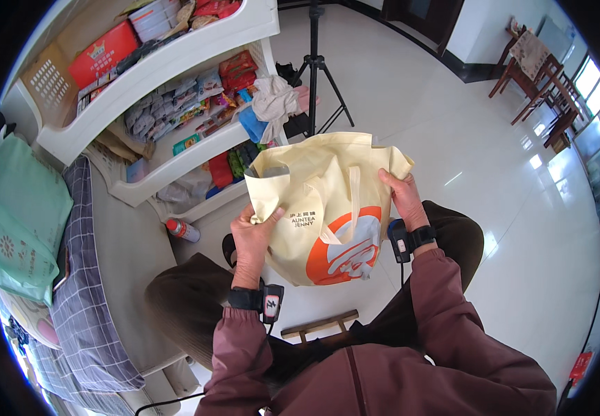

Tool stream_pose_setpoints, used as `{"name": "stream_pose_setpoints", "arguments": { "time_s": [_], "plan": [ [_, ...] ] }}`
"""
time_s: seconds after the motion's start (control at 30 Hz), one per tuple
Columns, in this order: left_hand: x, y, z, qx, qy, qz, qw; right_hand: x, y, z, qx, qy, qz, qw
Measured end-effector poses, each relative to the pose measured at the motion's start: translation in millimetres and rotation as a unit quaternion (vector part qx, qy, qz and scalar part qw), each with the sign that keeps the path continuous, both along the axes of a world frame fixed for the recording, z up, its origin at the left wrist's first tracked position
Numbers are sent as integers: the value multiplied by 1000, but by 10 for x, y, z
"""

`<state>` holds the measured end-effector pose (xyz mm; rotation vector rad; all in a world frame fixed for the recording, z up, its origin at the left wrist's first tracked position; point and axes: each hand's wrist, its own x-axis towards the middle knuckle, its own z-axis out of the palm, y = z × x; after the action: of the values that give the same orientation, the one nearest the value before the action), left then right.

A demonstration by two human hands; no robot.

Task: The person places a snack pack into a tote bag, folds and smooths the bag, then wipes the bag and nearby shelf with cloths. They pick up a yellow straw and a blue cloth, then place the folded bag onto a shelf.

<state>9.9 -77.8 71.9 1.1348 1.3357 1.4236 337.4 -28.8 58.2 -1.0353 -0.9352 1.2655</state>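
A cream tote bag (300, 203) with an orange round print is held up in front of my knees. My left hand (250, 234) pinches its left edge between thumb and fingers. On the other side, my right hand (404, 195) grips the right edge, with the thumb on the front. The bag's strap handles (353, 205) hang loose down the front. Its mouth gapes a little at the upper left, where something greyish shows; the rest of the inside is hidden. Black wrist devices with cables sit on both my wrists.
A white tiered shelf (138, 192) of packaged snacks stands ahead on the left, with cloths (274, 104) over its corner. Near it are a spray can (183, 230) and a black tripod (314, 62). A green bag (24, 218) rests on the sofa (118, 249). Below me is a wooden stool (320, 323).
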Motion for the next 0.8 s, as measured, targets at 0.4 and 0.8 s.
{"name": "stream_pose_setpoints", "arguments": {
  "time_s": [0.4,0.8],
  "plan": [
    [-382,504,-613,-37,44,-137,989,-235,342,-297,-67,-92,42,993],
    [-269,212,-2137,-3,255,-82,963,-11,289,-1256,-35,-154,193,968]
  ]
}}
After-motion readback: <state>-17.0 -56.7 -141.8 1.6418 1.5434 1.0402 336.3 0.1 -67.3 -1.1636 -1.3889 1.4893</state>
